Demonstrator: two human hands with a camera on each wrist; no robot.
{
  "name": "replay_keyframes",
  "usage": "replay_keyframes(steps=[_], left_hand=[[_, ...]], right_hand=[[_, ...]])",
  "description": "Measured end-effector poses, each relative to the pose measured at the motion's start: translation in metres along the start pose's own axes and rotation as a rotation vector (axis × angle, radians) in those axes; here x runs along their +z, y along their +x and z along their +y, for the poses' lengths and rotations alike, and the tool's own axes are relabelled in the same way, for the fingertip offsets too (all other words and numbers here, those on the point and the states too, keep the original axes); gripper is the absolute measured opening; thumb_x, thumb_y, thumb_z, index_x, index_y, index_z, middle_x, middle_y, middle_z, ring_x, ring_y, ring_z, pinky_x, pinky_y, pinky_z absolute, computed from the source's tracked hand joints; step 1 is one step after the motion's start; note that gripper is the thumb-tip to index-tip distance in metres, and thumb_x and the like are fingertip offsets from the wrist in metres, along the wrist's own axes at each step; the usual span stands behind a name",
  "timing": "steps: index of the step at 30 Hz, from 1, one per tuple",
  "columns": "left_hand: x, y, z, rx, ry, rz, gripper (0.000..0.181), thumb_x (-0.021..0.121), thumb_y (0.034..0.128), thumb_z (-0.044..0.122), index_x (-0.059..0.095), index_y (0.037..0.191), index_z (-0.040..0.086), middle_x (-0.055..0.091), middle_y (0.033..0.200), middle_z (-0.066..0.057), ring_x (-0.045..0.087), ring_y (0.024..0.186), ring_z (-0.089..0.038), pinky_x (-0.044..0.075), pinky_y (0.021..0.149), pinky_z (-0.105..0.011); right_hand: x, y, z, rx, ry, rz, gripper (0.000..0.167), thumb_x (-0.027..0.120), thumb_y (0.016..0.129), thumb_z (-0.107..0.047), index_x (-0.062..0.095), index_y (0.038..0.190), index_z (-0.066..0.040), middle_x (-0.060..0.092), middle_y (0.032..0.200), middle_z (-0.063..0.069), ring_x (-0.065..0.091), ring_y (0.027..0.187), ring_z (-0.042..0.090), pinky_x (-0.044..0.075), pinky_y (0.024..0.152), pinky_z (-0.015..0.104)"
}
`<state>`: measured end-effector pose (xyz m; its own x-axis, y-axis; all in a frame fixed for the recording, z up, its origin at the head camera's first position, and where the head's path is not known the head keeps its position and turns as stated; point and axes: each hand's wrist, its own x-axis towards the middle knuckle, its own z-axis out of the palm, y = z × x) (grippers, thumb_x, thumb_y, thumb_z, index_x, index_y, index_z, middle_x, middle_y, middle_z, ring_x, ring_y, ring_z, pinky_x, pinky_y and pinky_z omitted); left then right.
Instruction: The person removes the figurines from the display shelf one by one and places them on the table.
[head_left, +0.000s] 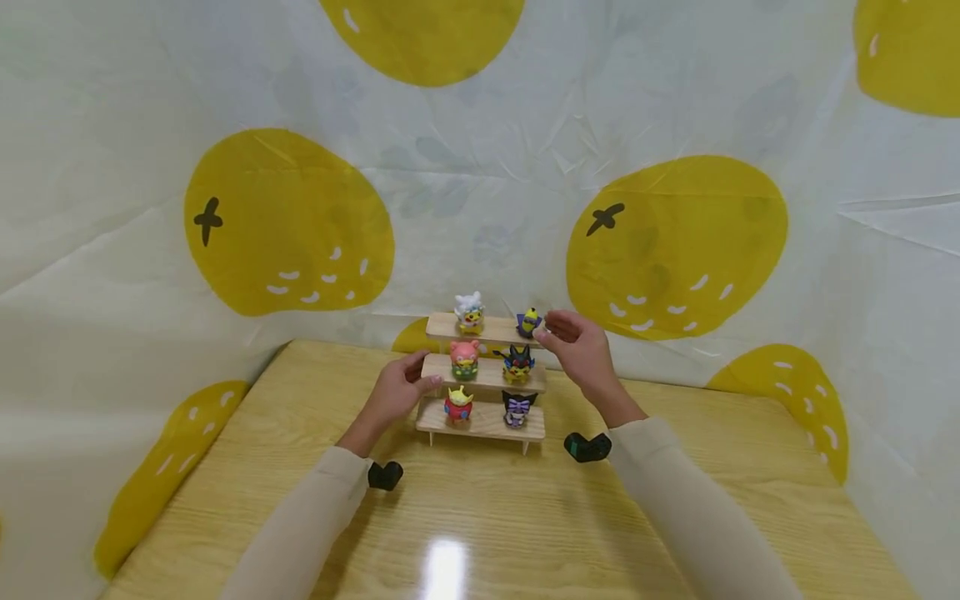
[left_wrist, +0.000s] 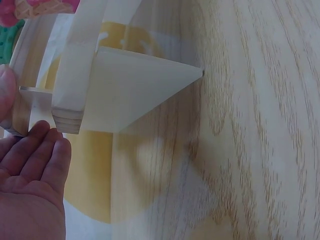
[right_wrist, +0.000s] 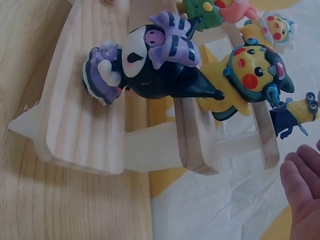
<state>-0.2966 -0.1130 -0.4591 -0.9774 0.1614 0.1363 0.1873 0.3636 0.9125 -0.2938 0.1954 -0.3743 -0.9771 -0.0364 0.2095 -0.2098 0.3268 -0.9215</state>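
A three-tier wooden stand point(head_left: 480, 423) holds several small figures. My left hand point(head_left: 393, 390) is at the left end of its middle shelf; in the left wrist view the hand point(left_wrist: 35, 175) has its thumb on one side of the shelf end point(left_wrist: 21, 112) and its fingers on the other, pinching it. My right hand point(head_left: 581, 346) is beside the yellow and blue figure point(head_left: 528, 322) at the right of the top shelf. In the right wrist view that figure point(right_wrist: 297, 112) stands just apart from the extended fingers point(right_wrist: 300, 175) of the hand, whose thumb is mostly out of frame.
A white-headed figure point(head_left: 468, 312) stands top left, a pink one point(head_left: 465, 360) and a black-hooded one point(head_left: 518, 364) in the middle, a red one point(head_left: 458, 405) and a black and purple one point(head_left: 517, 409) below. Behind the wooden table point(head_left: 480, 517) hangs a fruit-patterned cloth point(head_left: 480, 200).
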Motion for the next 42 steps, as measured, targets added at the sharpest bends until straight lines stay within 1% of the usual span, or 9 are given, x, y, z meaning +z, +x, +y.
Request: replay_keyframes(steps=[6, 10, 16, 21, 24, 27, 30, 36, 42], left_hand=[[-0.001, 0.002, 0.000, 0.024, 0.011, 0.002, 0.063, 0.071, 0.1003, 0.016, 0.045, 0.154, -0.006, 0.056, 0.151, -0.025, 0.058, 0.138, -0.038, 0.050, 0.112, -0.051], [0.002, 0.003, 0.001, 0.008, -0.005, -0.013, 0.063, 0.070, 0.1008, 0.017, 0.045, 0.155, -0.004, 0.056, 0.152, -0.023, 0.058, 0.139, -0.036, 0.050, 0.113, -0.050], [0.003, -0.001, 0.002, -0.003, -0.007, -0.004, 0.064, 0.071, 0.1003, 0.015, 0.044, 0.155, -0.005, 0.055, 0.152, -0.024, 0.058, 0.139, -0.037, 0.051, 0.112, -0.050], [0.002, 0.001, 0.002, -0.012, 0.004, -0.005, 0.064, 0.070, 0.1012, 0.018, 0.044, 0.156, -0.003, 0.055, 0.153, -0.023, 0.058, 0.139, -0.037, 0.051, 0.112, -0.051], [0.002, 0.005, 0.003, 0.004, 0.020, -0.014, 0.065, 0.070, 0.1016, 0.021, 0.043, 0.157, -0.002, 0.055, 0.153, -0.023, 0.056, 0.141, -0.037, 0.050, 0.113, -0.052], [0.002, 0.008, 0.004, 0.014, 0.020, -0.019, 0.066, 0.070, 0.1013, 0.022, 0.043, 0.157, -0.002, 0.055, 0.153, -0.023, 0.056, 0.141, -0.037, 0.049, 0.114, -0.051], [0.002, 0.007, 0.004, 0.008, 0.017, -0.018, 0.066, 0.070, 0.1014, 0.019, 0.043, 0.156, -0.004, 0.056, 0.152, -0.024, 0.057, 0.139, -0.038, 0.050, 0.113, -0.051], [0.001, 0.003, 0.002, -0.007, 0.012, -0.011, 0.066, 0.071, 0.1007, 0.019, 0.043, 0.156, -0.003, 0.056, 0.151, -0.023, 0.058, 0.139, -0.038, 0.051, 0.112, -0.051], [0.000, 0.002, 0.001, -0.010, 0.007, -0.003, 0.064, 0.071, 0.1003, 0.018, 0.045, 0.155, -0.004, 0.057, 0.150, -0.023, 0.059, 0.137, -0.037, 0.052, 0.111, -0.050]], right_hand=[[0.003, 0.005, -0.003, 0.000, -0.008, 0.017, 0.051, 0.073, 0.099, -0.021, 0.059, 0.144, 0.000, 0.064, 0.144, 0.020, 0.060, 0.135, 0.034, 0.050, 0.114, 0.049], [0.002, 0.007, -0.005, 0.008, 0.000, 0.024, 0.049, 0.073, 0.099, -0.018, 0.060, 0.143, -0.001, 0.065, 0.143, 0.019, 0.062, 0.134, 0.033, 0.051, 0.113, 0.050], [0.005, 0.011, -0.006, 0.005, 0.006, 0.013, 0.048, 0.072, 0.100, -0.017, 0.061, 0.143, 0.001, 0.064, 0.144, 0.021, 0.061, 0.134, 0.035, 0.050, 0.114, 0.049], [0.006, 0.016, -0.007, 0.018, -0.013, 0.010, 0.047, 0.071, 0.101, -0.022, 0.062, 0.142, -0.002, 0.064, 0.143, 0.020, 0.061, 0.133, 0.034, 0.051, 0.113, 0.047], [0.005, 0.020, -0.008, 0.015, -0.014, 0.020, 0.046, 0.071, 0.101, -0.024, 0.063, 0.141, -0.002, 0.066, 0.140, 0.019, 0.062, 0.130, 0.033, 0.053, 0.108, 0.042], [0.005, 0.023, -0.009, 0.001, -0.006, 0.023, 0.046, 0.071, 0.101, -0.024, 0.063, 0.140, -0.001, 0.066, 0.138, 0.019, 0.063, 0.128, 0.032, 0.055, 0.101, 0.034], [0.008, 0.025, -0.009, -0.007, 0.001, 0.007, 0.046, 0.072, 0.100, -0.023, 0.064, 0.139, 0.001, 0.066, 0.138, 0.019, 0.063, 0.127, 0.032, 0.056, 0.098, 0.030], [0.015, 0.027, -0.010, -0.008, 0.005, 0.005, 0.042, 0.072, 0.100, -0.020, 0.066, 0.136, 0.000, 0.067, 0.137, 0.019, 0.064, 0.126, 0.031, 0.056, 0.098, 0.030], [0.019, 0.027, -0.009, -0.002, -0.007, 0.004, 0.040, 0.072, 0.100, -0.019, 0.068, 0.135, 0.001, 0.068, 0.136, 0.020, 0.065, 0.121, 0.029, 0.053, 0.088, 0.018]])
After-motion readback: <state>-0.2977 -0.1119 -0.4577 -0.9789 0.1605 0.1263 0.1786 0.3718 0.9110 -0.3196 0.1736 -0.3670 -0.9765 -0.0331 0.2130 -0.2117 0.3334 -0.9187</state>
